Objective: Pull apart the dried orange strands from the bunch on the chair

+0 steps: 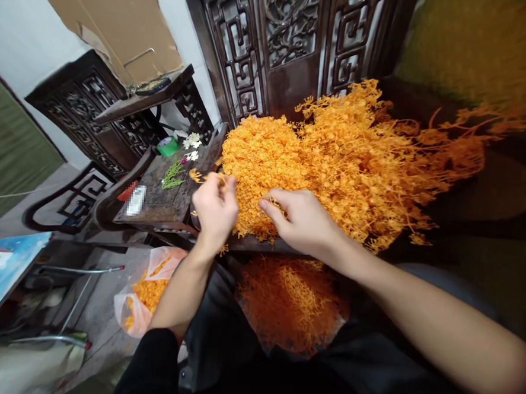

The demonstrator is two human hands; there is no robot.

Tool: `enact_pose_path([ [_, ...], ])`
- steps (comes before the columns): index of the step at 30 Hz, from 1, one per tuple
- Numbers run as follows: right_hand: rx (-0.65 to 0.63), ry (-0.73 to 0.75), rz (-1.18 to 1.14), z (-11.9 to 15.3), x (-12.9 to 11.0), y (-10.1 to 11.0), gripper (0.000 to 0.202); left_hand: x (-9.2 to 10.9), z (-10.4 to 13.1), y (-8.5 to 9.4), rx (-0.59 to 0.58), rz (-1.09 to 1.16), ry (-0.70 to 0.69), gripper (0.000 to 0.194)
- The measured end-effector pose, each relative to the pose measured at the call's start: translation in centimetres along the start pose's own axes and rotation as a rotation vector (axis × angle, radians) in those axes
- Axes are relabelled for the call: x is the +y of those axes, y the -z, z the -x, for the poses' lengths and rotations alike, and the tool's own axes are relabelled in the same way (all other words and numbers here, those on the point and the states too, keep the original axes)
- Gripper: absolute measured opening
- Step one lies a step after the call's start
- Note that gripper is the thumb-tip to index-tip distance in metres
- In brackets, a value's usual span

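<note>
A big heap of orange plastic-looking sprigs point(345, 160) lies on the dark wooden seat in front of me. At the heap's left edge my left hand point(215, 209) is closed on an orange sprig, whose tips stick out above the fingers. My right hand point(295, 217) is over the front of the heap, thumb and fingers pinched on a small orange piece. The two hands are a short way apart. Below the seat edge, between the legs, more orange pieces point(296, 300) lie in a container whose rim is hard to see.
Left of the heap, a wooden surface point(155, 211) bears a green tape roll point(168, 146), green sprigs point(173, 175) and white flowers point(192, 140). A plastic bag point(137, 323) with orange pieces stands lower left. Carved wooden chair backs point(292, 80) rise behind.
</note>
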State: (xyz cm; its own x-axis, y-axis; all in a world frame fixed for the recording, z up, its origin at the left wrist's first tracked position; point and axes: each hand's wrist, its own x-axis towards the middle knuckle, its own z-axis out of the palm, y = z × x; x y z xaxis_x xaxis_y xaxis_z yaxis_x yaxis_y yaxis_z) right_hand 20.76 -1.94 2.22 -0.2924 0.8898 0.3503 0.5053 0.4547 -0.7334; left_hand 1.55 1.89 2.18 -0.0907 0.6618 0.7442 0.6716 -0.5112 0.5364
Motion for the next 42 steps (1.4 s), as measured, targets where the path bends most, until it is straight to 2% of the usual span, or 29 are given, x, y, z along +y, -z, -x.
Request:
enact_pose_path([
  [1,-0.055,-0.008,-0.016,0.1,-0.1,0.3,0.034,-0.7,-0.7,0.3,0.072,0.022,0.048,0.032],
  [3,-0.17,-0.049,-0.097,0.3,0.2,0.6,0.032,-1.8,-1.8,0.8,0.14,0.25,0.189,0.035],
  [6,-0.298,-0.15,-0.28,0.4,1.0,0.6,0.028,-2.3,-2.5,1.2,0.028,0.703,0.407,0.043],
  [8,-0.322,-0.183,-0.402,0.4,1.6,0.2,0.029,-1.9,-2.4,1.4,-0.049,0.882,0.478,0.047],
  [11,-0.34,-0.181,-0.48,0.3,2.0,-0.7,0.035,-0.8,-2.1,1.7,-0.048,1.011,0.478,0.045],
  [14,-0.376,-0.248,-0.563,0.3,1.9,-1.8,0.047,0.2,-1.7,1.8,-0.034,1.116,0.421,0.039],
  [19,-0.358,-0.373,-0.736,0.0,1.9,-3.8,0.07,1.8,-0.5,1.5,-0.107,1.187,0.357,0.033],
  [21,-0.312,-0.368,-0.734,-0.3,2.0,-4.4,0.071,2.4,0.3,1.3,-0.12,1.144,0.326,0.036],
  [24,-0.234,-0.325,-0.754,-1.1,2.1,-5.0,0.052,2.9,1.7,1.1,-0.133,1.046,0.277,0.043],
  [26,-0.223,-0.316,-0.788,-1.6,2.0,-5.1,0.042,2.8,2.6,1.3,-0.206,1.007,0.245,0.043],
  [28,-0.261,-0.278,-0.799,-2.1,1.7,-5.0,0.037,2.5,3.2,1.6,-0.385,0.965,0.159,0.036],
  [32,-0.298,-0.123,-0.737,-2.4,0.9,-4.7,0.03,2.2,3.4,2.3,-0.971,0.786,-0.197,0.016],
  [33,-0.286,-0.108,-0.717,-2.4,0.8,-4.6,0.028,2.3,3.3,2.4,-1.081,0.716,-0.292,0.013],
  [34,-0.256,-0.108,-0.7,-2.4,0.8,-4.4,0.027,2.5,3.3,2.5,-1.139,0.623,-0.386,0.011],
  [36,-0.145,-0.131,-0.686,-2.5,1.1,-4.0,0.03,3.0,3.4,2.5,-1.123,0.349,-0.587,0.008],
  [38,0.014,-0.182,-0.754,-2.9,1.9,-3.2,0.033,3.5,3.7,2.4,-1.009,-0.011,-0.756,0.018],
  [40,0.126,-0.244,-0.886,-3.4,3.2,-1.8,0.034,3.8,4.0,2.3,-0.91,-0.325,-0.839,0.034],
  [42,0.149,-0.289,-0.996,-3.9,4.5,-0.2,0.035,3.5,4.2,2.3,-0.869,-0.46,-0.859,0.049],
])
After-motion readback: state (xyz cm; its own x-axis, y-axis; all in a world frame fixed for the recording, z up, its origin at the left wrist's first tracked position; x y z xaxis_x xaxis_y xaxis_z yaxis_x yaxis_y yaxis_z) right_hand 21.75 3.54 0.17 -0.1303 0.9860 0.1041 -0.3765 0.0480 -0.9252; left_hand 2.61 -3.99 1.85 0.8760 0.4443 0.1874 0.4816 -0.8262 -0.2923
